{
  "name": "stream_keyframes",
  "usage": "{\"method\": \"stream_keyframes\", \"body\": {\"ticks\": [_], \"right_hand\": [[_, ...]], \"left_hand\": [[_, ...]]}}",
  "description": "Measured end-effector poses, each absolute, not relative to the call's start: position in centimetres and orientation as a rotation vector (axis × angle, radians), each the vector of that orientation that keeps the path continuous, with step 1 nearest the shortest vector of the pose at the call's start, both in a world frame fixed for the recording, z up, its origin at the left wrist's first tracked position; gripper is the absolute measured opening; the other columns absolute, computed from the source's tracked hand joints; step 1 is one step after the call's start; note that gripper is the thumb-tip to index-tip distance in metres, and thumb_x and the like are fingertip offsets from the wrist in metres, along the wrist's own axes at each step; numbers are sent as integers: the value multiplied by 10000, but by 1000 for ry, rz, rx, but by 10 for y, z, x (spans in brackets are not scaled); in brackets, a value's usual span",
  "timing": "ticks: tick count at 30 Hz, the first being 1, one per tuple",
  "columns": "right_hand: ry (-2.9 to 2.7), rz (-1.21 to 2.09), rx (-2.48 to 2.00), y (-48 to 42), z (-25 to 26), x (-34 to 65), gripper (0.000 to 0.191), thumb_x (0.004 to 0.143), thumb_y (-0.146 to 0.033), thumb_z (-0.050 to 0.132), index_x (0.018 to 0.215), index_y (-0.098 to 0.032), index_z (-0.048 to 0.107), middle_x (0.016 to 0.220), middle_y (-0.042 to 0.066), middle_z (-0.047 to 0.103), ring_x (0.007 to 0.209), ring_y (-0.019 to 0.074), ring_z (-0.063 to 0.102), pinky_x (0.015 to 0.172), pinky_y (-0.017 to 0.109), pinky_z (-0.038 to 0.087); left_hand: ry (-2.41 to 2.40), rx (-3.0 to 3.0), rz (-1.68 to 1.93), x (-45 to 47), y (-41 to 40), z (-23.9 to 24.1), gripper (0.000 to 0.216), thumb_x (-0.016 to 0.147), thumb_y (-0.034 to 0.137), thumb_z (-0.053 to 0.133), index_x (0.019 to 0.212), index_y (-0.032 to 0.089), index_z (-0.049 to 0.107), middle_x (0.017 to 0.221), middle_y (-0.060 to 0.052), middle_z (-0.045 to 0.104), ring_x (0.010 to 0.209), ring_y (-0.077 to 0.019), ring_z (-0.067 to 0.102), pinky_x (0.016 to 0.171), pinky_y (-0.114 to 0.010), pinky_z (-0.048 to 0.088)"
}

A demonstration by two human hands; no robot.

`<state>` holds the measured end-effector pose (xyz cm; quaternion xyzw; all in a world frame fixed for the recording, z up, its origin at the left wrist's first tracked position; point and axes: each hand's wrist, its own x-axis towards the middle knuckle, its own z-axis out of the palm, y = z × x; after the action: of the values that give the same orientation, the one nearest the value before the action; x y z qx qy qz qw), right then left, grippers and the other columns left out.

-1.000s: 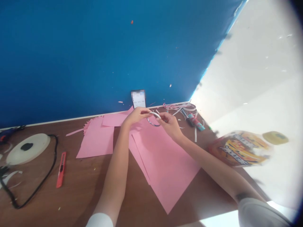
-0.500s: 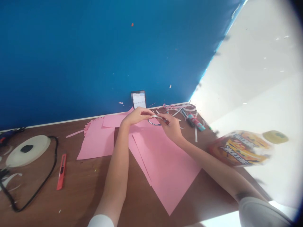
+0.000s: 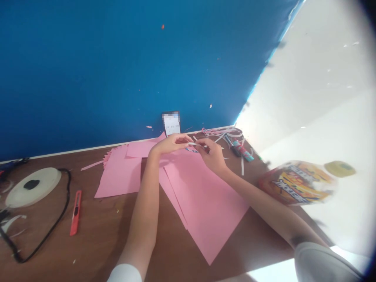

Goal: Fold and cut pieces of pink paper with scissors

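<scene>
Between the fingertips of both hands is a narrow white paper strip (image 3: 192, 143), held above the pink paper. My left hand (image 3: 174, 144) pinches its left part, and my right hand (image 3: 212, 154) pinches it on the right, partly hiding it. Just under the strip shows a small curved piece with blue and white marks, too covered to make out. Large pink sheets (image 3: 202, 192) lie below my hands and forearms. Another pink sheet (image 3: 122, 176) with a fringed edge rests to the left.
A phone (image 3: 172, 123) showing a timer leans on the blue wall. Leftward lie a red box cutter (image 3: 76, 212) and a pale round disc (image 3: 33, 187) beside a black cable (image 3: 63, 217). Paper strips (image 3: 226, 133), a glue tube (image 3: 243, 150) and a drink bottle (image 3: 299, 183) are on the right.
The strip between the fingers has shifted slightly, and the curved piece beneath it shows less. Both hands keep their pinch. The whole view has moved a little.
</scene>
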<state>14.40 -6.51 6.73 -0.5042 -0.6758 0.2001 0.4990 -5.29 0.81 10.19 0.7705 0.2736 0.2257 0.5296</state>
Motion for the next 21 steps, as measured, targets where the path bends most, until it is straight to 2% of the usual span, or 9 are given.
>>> {"method": "stream_keyframes", "body": {"ticks": [8,16,21], "right_hand": [[-1671,524,-1236,-62,64,144,105,850,-290,558,875,-218,631,840,19,680,694,146,574,643,272,414],[-1630,677,-1224,-68,67,140,156,839,-369,550,824,-224,494,819,26,639,694,152,575,617,279,424],[-1531,781,-1169,-68,68,140,217,824,-388,578,868,-232,435,828,16,625,683,142,576,617,279,433]], "left_hand": [[679,1898,492,-45,9,99,314,825,385,626,1064,184,659,1038,-85,677,937,-193,633,824,-347,485],[663,1920,476,-49,12,95,254,861,358,575,1032,179,635,1080,-78,651,1018,-187,598,907,-348,441],[642,1804,535,-50,15,90,224,851,331,591,1004,168,603,1059,-75,642,1002,-171,600,912,-347,433]]}}
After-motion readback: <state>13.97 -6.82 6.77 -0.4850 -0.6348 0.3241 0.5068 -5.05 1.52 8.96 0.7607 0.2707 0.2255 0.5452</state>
